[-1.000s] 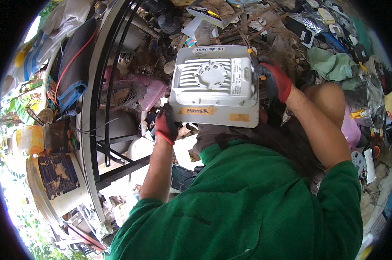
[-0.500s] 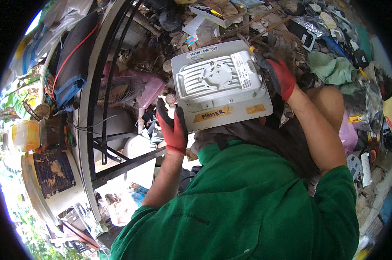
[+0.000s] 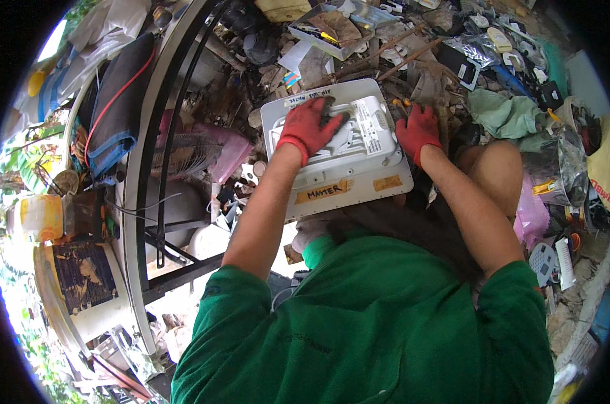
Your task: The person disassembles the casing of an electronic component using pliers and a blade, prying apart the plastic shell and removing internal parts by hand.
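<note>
A pale grey metal housing [image 3: 318,176] with raised fins, a flat flange and strips of tan tape lies in front of me at lap height, slightly tilted. My left hand [image 3: 310,129], in a red and black work glove, rests on its finned face with fingers spread. My right hand [image 3: 421,131], gloved the same way, is beside the housing's right edge with its fingers bent. A small orange-yellow piece [image 3: 406,103] shows at the right fingertips; its kind is too small to tell, and the palm is hidden.
A dark metal frame [image 3: 153,168] rises on my left. Scrap and debris cover the ground ahead, including a clear plastic tray [image 3: 338,30], a green cloth [image 3: 503,111] and a black flat device [image 3: 458,66]. Pink plastic [image 3: 225,151] lies left of the housing.
My left hand has moved from the housing's left edge onto its finned face. The housing has shifted slightly down and left. My right hand has come a little lower and left beside it.
</note>
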Demonstrator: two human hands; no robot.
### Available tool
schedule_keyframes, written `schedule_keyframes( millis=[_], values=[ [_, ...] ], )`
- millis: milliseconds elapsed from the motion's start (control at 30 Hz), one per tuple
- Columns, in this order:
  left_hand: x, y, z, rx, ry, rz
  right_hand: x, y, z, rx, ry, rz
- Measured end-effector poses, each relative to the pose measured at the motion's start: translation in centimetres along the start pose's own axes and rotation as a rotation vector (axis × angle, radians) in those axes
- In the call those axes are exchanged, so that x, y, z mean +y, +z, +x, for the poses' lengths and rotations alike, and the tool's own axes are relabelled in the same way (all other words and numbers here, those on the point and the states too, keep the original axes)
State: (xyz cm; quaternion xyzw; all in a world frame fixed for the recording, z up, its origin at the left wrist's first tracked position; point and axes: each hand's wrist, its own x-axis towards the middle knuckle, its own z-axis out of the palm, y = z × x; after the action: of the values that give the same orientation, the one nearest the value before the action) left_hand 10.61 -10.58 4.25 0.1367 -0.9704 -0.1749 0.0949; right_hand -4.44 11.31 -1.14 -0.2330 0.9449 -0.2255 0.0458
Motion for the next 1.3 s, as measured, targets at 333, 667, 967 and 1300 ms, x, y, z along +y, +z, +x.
schedule_keyframes(
  millis=[333, 667, 967, 1300],
  values=[
    [-1.3, 1.6, -0.1, 0.011, -0.021, 0.032, -0.8, -4.2, 0.2, -0.481, 0.032, -0.250],
    [-2.8, 1.2, -1.0, -0.043, -0.132, -0.199, 1.4, -0.8, 0.8, -0.020, 0.017, 0.055],
    [-1.6, 1.2, -0.9, -0.030, -0.125, -0.015, 1.0, -0.7, 1.4, -0.057, -0.183, -0.209],
    [-3.2, 1.8, -1.5, 0.071, -0.149, -0.184, 2.1, -4.7, -6.5, -1.102, 0.268, 1.437]
  ],
)
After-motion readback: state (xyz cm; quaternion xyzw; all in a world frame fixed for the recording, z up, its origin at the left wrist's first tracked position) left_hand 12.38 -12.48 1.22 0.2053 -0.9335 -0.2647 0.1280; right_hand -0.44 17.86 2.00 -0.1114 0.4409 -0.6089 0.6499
